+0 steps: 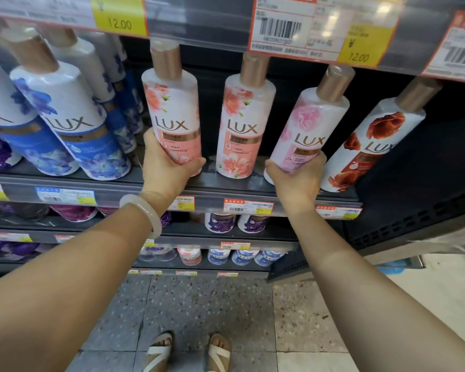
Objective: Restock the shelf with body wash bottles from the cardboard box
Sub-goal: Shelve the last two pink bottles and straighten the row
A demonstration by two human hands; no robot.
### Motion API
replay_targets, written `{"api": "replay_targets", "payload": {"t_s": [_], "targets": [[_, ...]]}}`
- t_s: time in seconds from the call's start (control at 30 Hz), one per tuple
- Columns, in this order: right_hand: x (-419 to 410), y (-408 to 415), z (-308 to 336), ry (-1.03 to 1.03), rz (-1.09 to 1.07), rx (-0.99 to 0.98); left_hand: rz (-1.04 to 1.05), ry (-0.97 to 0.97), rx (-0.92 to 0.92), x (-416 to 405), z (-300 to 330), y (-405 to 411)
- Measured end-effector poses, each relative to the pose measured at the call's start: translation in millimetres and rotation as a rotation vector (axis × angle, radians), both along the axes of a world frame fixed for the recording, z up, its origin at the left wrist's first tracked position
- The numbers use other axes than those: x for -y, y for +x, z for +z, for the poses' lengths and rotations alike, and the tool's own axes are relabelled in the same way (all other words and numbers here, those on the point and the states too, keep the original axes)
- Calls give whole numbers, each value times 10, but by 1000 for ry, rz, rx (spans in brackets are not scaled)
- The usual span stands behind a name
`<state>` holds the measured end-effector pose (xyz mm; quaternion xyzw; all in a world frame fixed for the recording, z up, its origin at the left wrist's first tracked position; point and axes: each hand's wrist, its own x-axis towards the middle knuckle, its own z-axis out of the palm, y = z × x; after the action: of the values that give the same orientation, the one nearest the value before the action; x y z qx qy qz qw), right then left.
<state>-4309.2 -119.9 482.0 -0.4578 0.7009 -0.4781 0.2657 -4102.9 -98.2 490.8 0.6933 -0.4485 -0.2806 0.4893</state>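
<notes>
My left hand [169, 167] grips the base of a peach-flowered body wash bottle [172, 108] standing at the shelf front [118, 193]. My right hand [295, 178] holds the bottom of a pale pink body wash bottle [309, 124], tilted right. Between them stands a second peach bottle [244, 122], untouched. A red-flowered bottle [371, 138] leans to the right of my right hand. The cardboard box is out of view.
Blue-flowered bottles [70, 116] in rows fill the shelf's left side. Price tags [322, 25] hang from the shelf above, just over the bottle caps. Lower shelves [226, 237] hold more bottles. Dark open shelf space lies behind and right of the red bottle. My sandalled feet stand on the tiled floor [199, 304].
</notes>
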Motion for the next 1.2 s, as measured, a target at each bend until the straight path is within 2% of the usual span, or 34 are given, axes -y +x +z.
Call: {"api": "replay_targets", "payload": {"t_s": [0.17,0.3,0.4,0.5,0.73,1.2], "targets": [[-14,-1,12,22,18,-28,-6,0,-21,1,-19,8],[-341,158,-24,-21,-133,-10,-6,-20,-34,-11,-44,7],[-583,460,-57,-100,43,-35,8,-62,-49,-26,-129,-1],[-407,716,-29,-117,161,-117,48,-52,-8,-35,-214,-11],[-2,907,-4,-55,79,-32,33,-57,27,-31,-253,28],[-40,869,2,-30,54,-56,14,-59,75,-26,-254,37]]}}
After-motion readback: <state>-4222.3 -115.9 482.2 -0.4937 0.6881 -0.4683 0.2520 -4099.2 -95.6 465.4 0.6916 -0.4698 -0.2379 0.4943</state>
